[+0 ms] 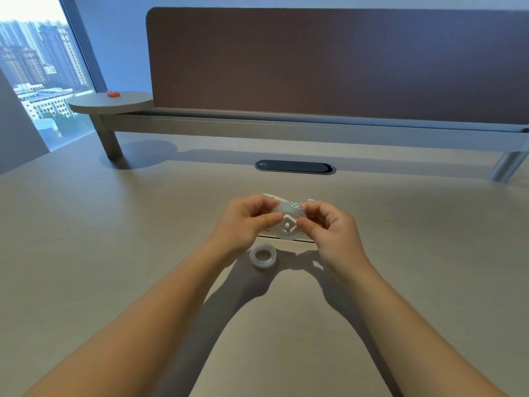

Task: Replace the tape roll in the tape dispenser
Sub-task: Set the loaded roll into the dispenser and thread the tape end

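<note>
A small clear plastic tape dispenser (287,224) is held above the desk between both hands. My left hand (246,220) pinches its left side with thumb and fingers. My right hand (329,224) pinches its right side. The dispenser's white hub with a small peg faces me; I cannot tell whether a roll sits inside. A clear tape roll (262,255) lies flat on the desk just below my left hand, touching neither hand. Behind the dispenser something white and flat (270,196) lies on the desk, mostly hidden by my hands.
The beige desk (114,253) stretches wide around my hands. A dark oval cable port (294,166) sits behind them. A brown partition (329,64) on a grey rail closes the back. A round shelf (111,103) with a small orange thing (113,94) stands at the back left.
</note>
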A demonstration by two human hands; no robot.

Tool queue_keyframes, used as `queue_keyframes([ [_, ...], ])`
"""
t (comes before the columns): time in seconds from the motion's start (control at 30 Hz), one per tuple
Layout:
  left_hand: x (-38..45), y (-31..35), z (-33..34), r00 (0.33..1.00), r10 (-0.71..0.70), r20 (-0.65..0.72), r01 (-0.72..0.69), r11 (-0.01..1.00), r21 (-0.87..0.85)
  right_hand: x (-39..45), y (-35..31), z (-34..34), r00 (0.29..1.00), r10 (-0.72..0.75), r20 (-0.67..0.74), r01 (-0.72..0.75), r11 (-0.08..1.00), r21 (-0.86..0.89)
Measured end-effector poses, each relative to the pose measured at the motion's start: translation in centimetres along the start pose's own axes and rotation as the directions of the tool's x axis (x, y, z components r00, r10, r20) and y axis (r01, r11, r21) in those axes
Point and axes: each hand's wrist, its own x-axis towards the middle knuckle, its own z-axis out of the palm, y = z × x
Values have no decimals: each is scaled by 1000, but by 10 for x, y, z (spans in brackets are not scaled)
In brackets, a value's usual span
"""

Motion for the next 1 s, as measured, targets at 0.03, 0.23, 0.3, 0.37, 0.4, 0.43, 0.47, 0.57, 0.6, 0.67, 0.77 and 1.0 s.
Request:
queue_keyframes([
  [0.03,4,-1,-3,1000,8,-13,-7,1000,6,3,0,3,1000,-15,-13,15,1000,-6],
  [0.23,36,-3,-18,991,60,-120,-49,995,92,28,10,14,990,-118,-73,81,919,-385],
  [0.3,43,-6,-21,989,64,-136,-41,986,163,35,19,9,995,-50,-85,3,876,-482],
  [0.37,47,-12,-22,989,46,-139,-14,974,224,38,27,3,995,54,-82,-90,841,-534],
  [0.4,49,-14,-23,990,35,-135,0,968,250,38,30,1,993,99,-71,-121,835,-536],
  [0.43,51,-17,-23,991,28,-128,8,962,272,38,33,0,990,131,-52,-139,838,-528],
  [0.47,53,-18,-23,992,24,-121,12,956,293,38,35,-1,988,153,-26,-145,845,-515],
  [0.57,57,-20,-22,995,41,-94,-5,937,349,39,39,-2,983,183,13,-156,867,-474],
  [0.6,58,-20,-22,996,44,-81,-11,927,376,40,40,-2,983,184,14,-155,868,-472],
  [0.67,60,-22,-20,998,40,-45,-15,891,454,40,42,-2,982,187,21,-155,866,-476],
  [0.77,62,-25,-17,1000,21,-22,-6,846,532,40,43,-2,981,193,26,-157,862,-481],
  [1.0,61,-30,-22,986,-145,87,111,943,315,41,47,-3,982,184,36,-145,869,-473],
])
